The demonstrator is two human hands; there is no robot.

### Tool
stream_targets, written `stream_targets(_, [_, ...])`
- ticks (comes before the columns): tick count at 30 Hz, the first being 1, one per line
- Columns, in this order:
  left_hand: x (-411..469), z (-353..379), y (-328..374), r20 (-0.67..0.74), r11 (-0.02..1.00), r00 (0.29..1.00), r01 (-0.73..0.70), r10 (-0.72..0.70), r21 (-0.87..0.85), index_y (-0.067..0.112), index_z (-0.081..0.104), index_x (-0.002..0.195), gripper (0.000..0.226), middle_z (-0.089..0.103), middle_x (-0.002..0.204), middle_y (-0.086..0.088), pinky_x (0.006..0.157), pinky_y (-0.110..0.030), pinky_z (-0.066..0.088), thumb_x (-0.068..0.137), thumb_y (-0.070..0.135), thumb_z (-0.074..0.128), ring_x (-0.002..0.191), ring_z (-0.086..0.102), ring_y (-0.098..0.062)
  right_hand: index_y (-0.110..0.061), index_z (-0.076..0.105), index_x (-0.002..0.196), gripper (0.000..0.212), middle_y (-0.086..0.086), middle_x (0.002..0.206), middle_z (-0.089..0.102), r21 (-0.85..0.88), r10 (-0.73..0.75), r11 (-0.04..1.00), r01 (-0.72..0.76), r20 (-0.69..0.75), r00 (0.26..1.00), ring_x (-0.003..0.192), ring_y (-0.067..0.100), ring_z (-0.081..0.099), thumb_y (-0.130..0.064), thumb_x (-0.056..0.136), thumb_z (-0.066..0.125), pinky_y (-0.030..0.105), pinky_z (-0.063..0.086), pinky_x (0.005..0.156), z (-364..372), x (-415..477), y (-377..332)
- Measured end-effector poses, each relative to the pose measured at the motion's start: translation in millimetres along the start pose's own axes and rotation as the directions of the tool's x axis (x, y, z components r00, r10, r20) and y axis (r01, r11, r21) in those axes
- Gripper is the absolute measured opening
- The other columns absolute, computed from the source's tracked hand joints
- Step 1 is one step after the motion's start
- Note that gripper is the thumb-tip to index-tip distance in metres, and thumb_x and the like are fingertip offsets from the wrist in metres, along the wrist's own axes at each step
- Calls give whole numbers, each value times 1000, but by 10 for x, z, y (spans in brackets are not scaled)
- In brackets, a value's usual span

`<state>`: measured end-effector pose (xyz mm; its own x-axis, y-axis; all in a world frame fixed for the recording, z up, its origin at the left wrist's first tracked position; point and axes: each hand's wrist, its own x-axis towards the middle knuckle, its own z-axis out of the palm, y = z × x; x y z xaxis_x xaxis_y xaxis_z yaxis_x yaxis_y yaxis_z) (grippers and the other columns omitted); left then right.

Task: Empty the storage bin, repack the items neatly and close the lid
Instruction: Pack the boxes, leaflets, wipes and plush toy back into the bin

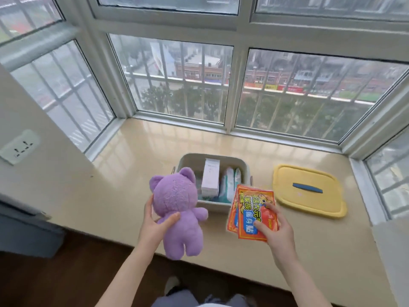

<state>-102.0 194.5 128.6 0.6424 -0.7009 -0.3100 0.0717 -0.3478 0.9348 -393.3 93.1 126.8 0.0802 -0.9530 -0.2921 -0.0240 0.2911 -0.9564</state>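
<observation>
Since it's a bay-window spot, a glossy beige counter (132,173) is boxed in by white-framed, barred windows (177,80), and a wall socket (20,147) is seen off to the left. A rounded grey-green plastic storage bin (190,157) is parked mid-counter, packed with a pale carton (210,178) and soft tissue packs (229,182), while its flat yellow lid (314,204) is laid just to the right. A fuzzy purple plush bear (174,196) is gripped round the middle by the left hand (155,224), and crinkly orange-red packets (252,207) are pinched by the right hand (276,227), fingers (257,223) curled, both near the bin's front edge.
</observation>
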Motion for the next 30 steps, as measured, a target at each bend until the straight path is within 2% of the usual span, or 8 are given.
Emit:
stream_targets(2, [171, -375, -67, 38, 1000, 999, 16, -15, -22, 46, 37, 130, 77, 57, 115, 12, 72, -10, 53, 77, 12, 80, 116, 57, -18, -36, 64, 117, 54, 1, 115, 68, 15, 20, 1000, -20, -28, 999, 97, 18, 71, -2, 77, 79, 37, 61, 69, 290, -107, 65])
stream_targets(4, [312, -719, -66, 69, 998, 997, 37, -33, -54, 54, 41, 118, 77, 56, 129, 1, 83, -38, 57, 72, 10, 84, 112, 61, -27, -33, 62, 120, 54, 2, 115, 68, 41, 35, 999, -32, -68, 997, 97, 19, 71, -3, 78, 78, 37, 61, 70, 551, -200, 114])
stream_targets(7, [490, -1106, -1, 84, 999, 996, 34, -31, -34, 48, 42, 124, 79, 51, 137, -5, 93, -53, 51, 60, 22, 81, 113, 62, -31, -33, 61, 123, 55, 3, 116, 67, 90, 69, 994, -59, -120, 990, 100, 21, 70, -6, 78, 79, 41, 61, 73, 856, -291, 158])
stream_targets(10, [678, -1281, 7, 153, 1000, 988, 8, -5, -20, 33, 39, 136, 84, 49, 139, -8, 93, -52, 51, 68, 13, 83, 113, 61, -30, -31, 62, 121, 54, 8, 117, 67, 206, 119, 975, -88, -145, 982, 102, 25, 70, -2, 78, 76, 42, 60, 73, 1061, -317, 180])
stream_targets(14, [853, -1284, 7, 214, 999, 977, 28, -20, -36, 29, 37, 139, 77, 52, 135, -8, 87, -47, 53, 79, 2, 76, 108, 63, -32, -18, 57, 126, 53, 14, 118, 67, 407, 200, 903, -140, -109, 974, 100, 29, 70, 7, 81, 69, 39, 60, 68, 1232, -251, 145])
stream_targets(18, [980, -1144, 44, 236, 999, 970, 52, -50, -2, 34, 40, 133, 79, 55, 132, -5, 87, -48, 54, 69, 15, 82, 108, 64, -27, -19, 58, 125, 52, 14, 120, 66, 378, 209, 913, -155, -105, 972, 101, 27, 70, 6, 80, 70, 37, 60, 68, 1315, -84, 107])
stream_targets(21, [1094, -974, 103, 256, 996, 963, 72, -82, 50, 38, 37, 135, 91, 57, 123, 11, 90, -47, 54, 57, 33, 84, 101, 67, -18, -20, 58, 125, 53, 12, 118, 66, 341, 207, 926, -162, -101, 973, 97, 23, 71, 4, 80, 71, 36, 60, 67, 1324, 92, 86])
stream_targets(30, [1771, -64, 256, 241, 985, 961, 107, -136, 132, 52, 30, 135, 87, 61, 124, 2, 84, -30, 52, 71, 25, 81, 102, 65, -13, -17, 57, 125, 53, 11, 115, 68, 281, 250, 935, -217, -88, 964, 89, 20, 73, 9, 81, 69, 31, 59, 61, 1264, 863, 164])
